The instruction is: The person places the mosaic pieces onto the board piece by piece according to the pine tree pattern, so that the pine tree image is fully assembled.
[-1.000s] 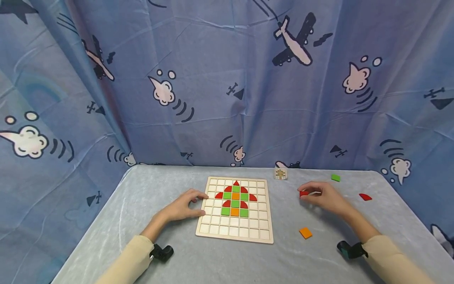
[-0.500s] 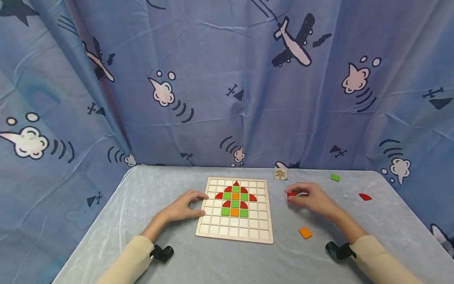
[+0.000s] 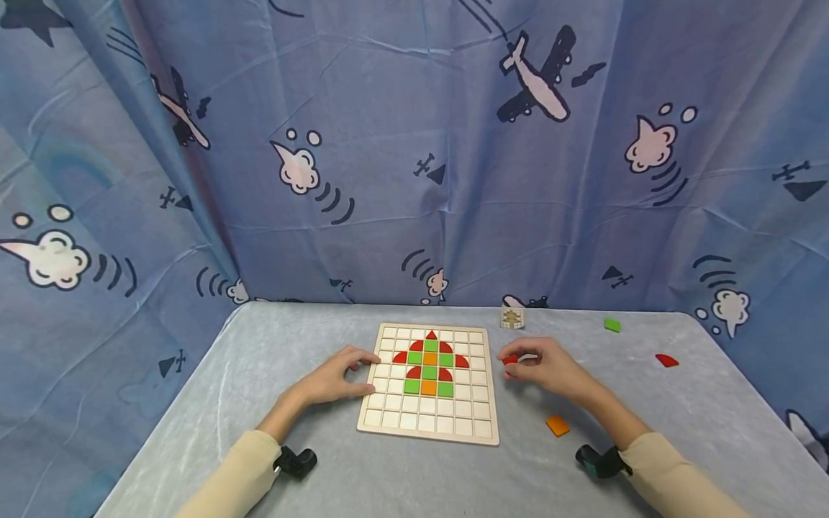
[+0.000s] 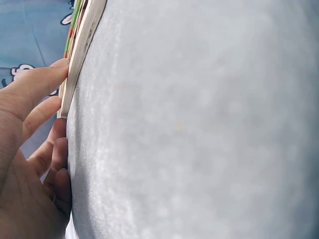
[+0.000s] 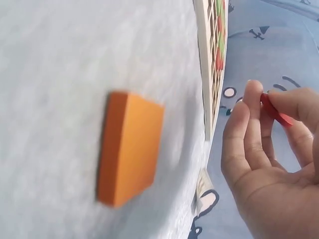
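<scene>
My right hand pinches a small red tile between thumb and fingers, just off the right edge of the wooden grid board. The right wrist view shows this red tile as a thin piece raised over the table. On the board, red, green and orange tiles form a tree-like pattern. My left hand lies at the board's left edge, thumb and fingertips touching it with the fingers relaxed. In the left wrist view, the fingertips meet the board's side.
An orange square tile lies right of the board, below my right hand. Farther right are a green tile and a red curved tile. A small pattern card lies near the back edge. A blue printed curtain hangs behind the table.
My right hand has carried the red tile leftward across the table toward the board. The left hand and the board have stayed in place.
</scene>
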The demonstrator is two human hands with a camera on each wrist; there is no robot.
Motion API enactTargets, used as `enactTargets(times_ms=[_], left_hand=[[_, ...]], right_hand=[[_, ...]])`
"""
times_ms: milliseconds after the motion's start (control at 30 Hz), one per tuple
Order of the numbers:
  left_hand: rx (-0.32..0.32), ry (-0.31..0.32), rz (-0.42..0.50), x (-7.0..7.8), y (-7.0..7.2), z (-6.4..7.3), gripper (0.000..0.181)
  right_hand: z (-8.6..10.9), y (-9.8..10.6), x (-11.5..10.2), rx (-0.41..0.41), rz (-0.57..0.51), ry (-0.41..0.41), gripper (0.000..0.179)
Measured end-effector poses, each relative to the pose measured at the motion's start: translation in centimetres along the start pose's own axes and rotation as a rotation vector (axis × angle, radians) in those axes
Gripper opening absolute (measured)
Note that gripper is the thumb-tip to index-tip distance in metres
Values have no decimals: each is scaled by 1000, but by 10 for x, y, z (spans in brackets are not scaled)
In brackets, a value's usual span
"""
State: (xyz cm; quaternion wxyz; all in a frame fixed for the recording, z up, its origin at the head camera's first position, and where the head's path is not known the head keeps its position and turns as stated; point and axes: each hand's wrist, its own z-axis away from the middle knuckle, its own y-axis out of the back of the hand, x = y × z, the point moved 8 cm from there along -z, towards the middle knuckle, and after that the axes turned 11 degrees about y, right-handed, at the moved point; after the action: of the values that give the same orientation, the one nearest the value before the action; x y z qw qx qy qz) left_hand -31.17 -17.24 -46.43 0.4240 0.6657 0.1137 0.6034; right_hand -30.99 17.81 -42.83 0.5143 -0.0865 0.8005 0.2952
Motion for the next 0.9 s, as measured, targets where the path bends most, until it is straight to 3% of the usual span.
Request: enactTargets(times_ms=[900], left_hand=[[4, -3, -14, -3, -1, -2, 50]], right_hand=[[-24, -38, -6, -27, -51, -25, 23]])
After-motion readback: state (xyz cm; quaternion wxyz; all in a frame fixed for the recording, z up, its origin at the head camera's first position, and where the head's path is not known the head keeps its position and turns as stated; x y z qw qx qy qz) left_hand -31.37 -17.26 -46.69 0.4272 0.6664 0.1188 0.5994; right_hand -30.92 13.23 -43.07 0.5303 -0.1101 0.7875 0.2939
